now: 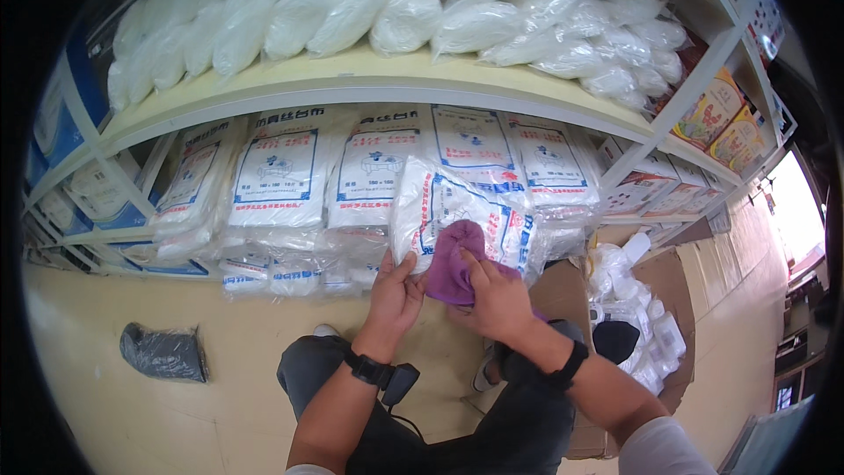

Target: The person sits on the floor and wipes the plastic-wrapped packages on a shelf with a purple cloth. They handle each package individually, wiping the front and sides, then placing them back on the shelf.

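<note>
Wiping seems in hand: left hand (397,293) pinches a white package (462,202) before the shelf (378,84), right hand (494,297) bunches a purple cloth (451,271) against it; next likely calls for steady support

Blue and red lettering (505,185) on the held white packet (453,200), similar blue-framed labels (277,167) on shelved packets (378,163)

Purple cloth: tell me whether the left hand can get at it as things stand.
Probably yes: the left hand is close beside the purple cloth, nothing visible between them, though it holds the white packet and the right hand grips the cloth.
</note>
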The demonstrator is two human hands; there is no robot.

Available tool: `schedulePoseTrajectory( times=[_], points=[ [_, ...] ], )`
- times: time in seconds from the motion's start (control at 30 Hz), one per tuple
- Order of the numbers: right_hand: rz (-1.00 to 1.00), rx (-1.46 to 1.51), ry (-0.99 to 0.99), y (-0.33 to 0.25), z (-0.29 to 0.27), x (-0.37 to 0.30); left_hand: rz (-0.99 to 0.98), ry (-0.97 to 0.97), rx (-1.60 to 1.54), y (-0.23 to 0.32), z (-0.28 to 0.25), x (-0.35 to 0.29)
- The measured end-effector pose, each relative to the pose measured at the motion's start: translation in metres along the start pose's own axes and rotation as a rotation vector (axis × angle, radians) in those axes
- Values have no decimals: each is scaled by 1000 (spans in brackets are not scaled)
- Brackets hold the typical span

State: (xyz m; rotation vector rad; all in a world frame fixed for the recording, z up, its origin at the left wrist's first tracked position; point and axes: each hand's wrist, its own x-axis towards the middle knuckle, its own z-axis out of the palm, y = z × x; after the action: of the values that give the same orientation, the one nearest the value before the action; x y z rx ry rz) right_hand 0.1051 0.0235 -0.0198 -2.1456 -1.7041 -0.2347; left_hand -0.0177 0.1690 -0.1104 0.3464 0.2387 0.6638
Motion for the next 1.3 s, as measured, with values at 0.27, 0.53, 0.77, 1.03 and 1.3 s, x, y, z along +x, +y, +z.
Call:
schedulePoseTrajectory(
  times=[0.27,0.53,0.77,1.03,1.3],
  points=[
    [313,736,299,21,-12,19,75,-498,222,38,49,-36],
    [718,1836,228,69,-16,16,-175,-105,242,17,-46,-10],
    [854,1317,-114,95,36,4,-191,46,395,8,-19,-17],
    [693,646,-741,163,-32,-30,-162,59,316,5,-25,1],
    [226,48,283,47,-69,22,-217,86,367,2,-12,6]
  ],
)
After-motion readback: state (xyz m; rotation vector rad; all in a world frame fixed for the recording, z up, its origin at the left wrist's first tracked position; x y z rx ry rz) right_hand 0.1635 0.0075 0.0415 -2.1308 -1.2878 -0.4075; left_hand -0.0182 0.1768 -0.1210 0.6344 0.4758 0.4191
